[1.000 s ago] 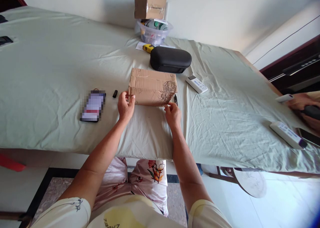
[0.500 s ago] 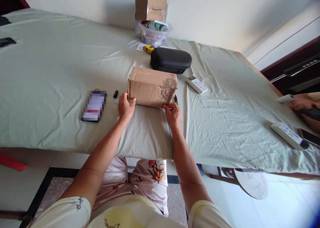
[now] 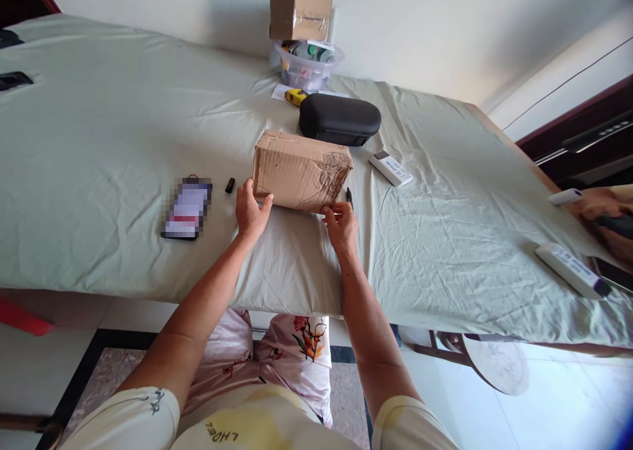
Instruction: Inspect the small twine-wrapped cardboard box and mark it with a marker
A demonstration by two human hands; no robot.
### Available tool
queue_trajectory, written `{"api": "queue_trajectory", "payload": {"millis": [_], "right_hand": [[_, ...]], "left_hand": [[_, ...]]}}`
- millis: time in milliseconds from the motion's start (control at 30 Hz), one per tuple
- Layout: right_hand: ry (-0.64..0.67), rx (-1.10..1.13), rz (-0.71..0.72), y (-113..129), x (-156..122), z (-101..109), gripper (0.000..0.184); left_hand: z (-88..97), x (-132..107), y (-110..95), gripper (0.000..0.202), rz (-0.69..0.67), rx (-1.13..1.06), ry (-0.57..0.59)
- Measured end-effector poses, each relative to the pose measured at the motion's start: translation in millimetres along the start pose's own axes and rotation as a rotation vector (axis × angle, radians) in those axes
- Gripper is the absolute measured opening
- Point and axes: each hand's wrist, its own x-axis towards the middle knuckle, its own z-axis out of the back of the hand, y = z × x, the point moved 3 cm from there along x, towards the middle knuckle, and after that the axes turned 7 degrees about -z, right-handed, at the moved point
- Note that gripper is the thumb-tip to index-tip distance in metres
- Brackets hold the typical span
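A brown cardboard box [image 3: 291,173], scribbled with dark loops at its right end, lies on the cloth-covered table before me. My left hand [image 3: 252,209] grips its near left corner, thumb on the front face and fingers round the left side. At the lower right corner, my right hand [image 3: 341,225] pinches the box's bottom edge between thumb and fingers. Just beyond that hand lies a black pen [image 3: 349,196], partly hidden. A small black cap-like piece [image 3: 230,185] rests to the left of my left hand.
A phone [image 3: 186,209] lies at left. Behind the box are a black case [image 3: 339,118], a yellow tape measure [image 3: 296,96] and a plastic basket [image 3: 307,73] topped by another carton [image 3: 301,16]. White devices [image 3: 391,168] lie at right, near another person's hand [image 3: 601,203].
The box's near edge seems slightly raised or tilted, with both hands still on its lower corners. Otherwise the view has shifted only a little.
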Motion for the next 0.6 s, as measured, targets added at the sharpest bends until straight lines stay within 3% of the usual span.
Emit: {"api": "queue_trajectory", "payload": {"millis": [100,300,467,600], "right_hand": [[-0.001,-0.010,0.001,2.5,-1.0,1.3,0.032],[0.074,0.022,0.030,12.4,-6.4,0.4,0.037],[0.133,-0.001,0.096,14.3,-8.4,-2.3,0.037],[0.180,0.040,0.119,13.4,-9.6,-7.1,0.047]], "left_hand": [[2.1,2.0,-1.4,0.062,0.046,-0.093,-0.024],[11.4,6.2,-5.2,0.034,0.056,-0.234,-0.155],[11.0,6.4,-1.5,0.037,0.031,-0.294,-0.158],[4.2,5.5,1.2,0.053,0.022,-0.368,-0.115]]}}
